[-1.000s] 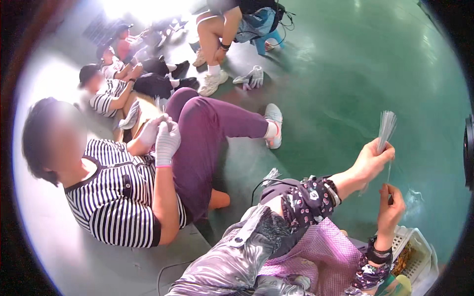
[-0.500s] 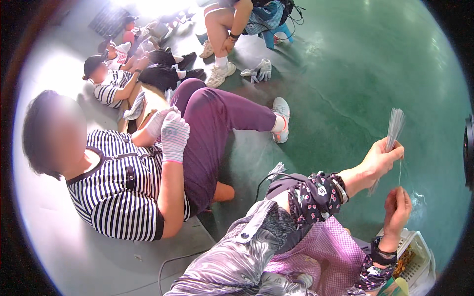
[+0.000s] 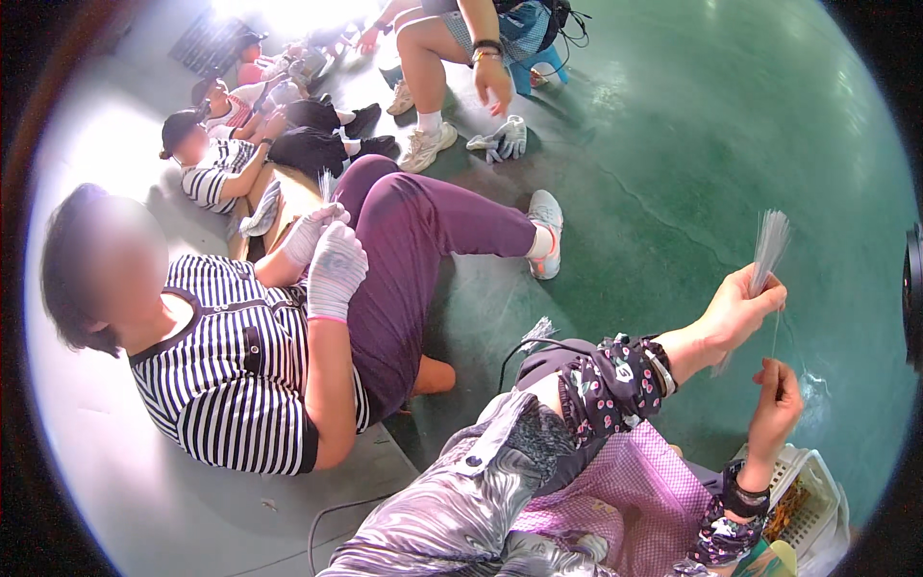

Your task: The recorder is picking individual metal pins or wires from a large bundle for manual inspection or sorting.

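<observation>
My left hand [image 3: 738, 310] is closed around a bundle of thin silvery strands [image 3: 770, 245]. The bundle's spread ends stand up above the fist, and its other end sticks out below, partly hidden by the hand. Just beneath it, my right hand [image 3: 775, 409] is closed, thumb and forefinger pinched together. A fine strand [image 3: 777, 337] runs from the bundle down to that pinch. Floral dark sleeves cover both my forearms. Across my lap lies a pink checked cloth [image 3: 654, 476].
A white plastic basket [image 3: 812, 486] stands by my right forearm. To the left a co-worker in striped top [image 3: 240, 356] and gloves holds similar strands. Another strand bundle [image 3: 540, 332] shows beyond my knee. Gloves [image 3: 505, 141] lie on the green floor [image 3: 663, 144].
My right hand has shifted slightly upward and turned a little below the bundle; my left hand stays nearly still. Farther off, a seated person's arm has lowered toward the gloves on the floor.
</observation>
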`<control>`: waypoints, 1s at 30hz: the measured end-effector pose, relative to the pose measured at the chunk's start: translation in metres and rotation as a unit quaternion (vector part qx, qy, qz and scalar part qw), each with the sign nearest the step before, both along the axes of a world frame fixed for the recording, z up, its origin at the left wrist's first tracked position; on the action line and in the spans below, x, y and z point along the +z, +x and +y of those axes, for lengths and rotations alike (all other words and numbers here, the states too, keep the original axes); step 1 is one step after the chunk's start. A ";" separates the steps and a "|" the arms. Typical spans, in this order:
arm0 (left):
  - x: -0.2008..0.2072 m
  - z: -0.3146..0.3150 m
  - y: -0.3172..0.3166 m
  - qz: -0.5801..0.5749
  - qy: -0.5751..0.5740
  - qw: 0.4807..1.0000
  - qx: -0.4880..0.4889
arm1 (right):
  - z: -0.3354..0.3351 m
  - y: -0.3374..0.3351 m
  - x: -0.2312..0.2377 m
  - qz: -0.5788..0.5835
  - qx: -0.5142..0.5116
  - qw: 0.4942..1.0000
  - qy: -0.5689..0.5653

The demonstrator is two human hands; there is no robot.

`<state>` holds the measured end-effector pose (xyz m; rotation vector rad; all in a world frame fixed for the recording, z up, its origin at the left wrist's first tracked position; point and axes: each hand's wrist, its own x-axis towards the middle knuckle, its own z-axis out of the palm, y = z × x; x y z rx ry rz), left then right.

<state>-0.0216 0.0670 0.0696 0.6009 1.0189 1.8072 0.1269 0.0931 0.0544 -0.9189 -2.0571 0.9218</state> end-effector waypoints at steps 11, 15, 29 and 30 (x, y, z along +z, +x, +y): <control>0.008 -0.008 -0.002 -0.105 0.035 0.992 -0.065 | 0.003 0.010 0.006 0.176 0.109 0.892 -0.401; 0.003 -0.003 0.001 0.032 0.014 0.999 0.006 | -0.007 0.001 -0.008 0.030 0.041 0.996 -0.079; 0.004 -0.009 -0.010 -0.057 -0.031 0.996 -0.067 | -0.004 0.001 0.009 0.129 0.004 0.919 -0.372; 0.004 -0.012 -0.018 -0.097 -0.015 0.991 -0.092 | -0.007 -0.007 0.016 0.147 0.053 0.905 -0.396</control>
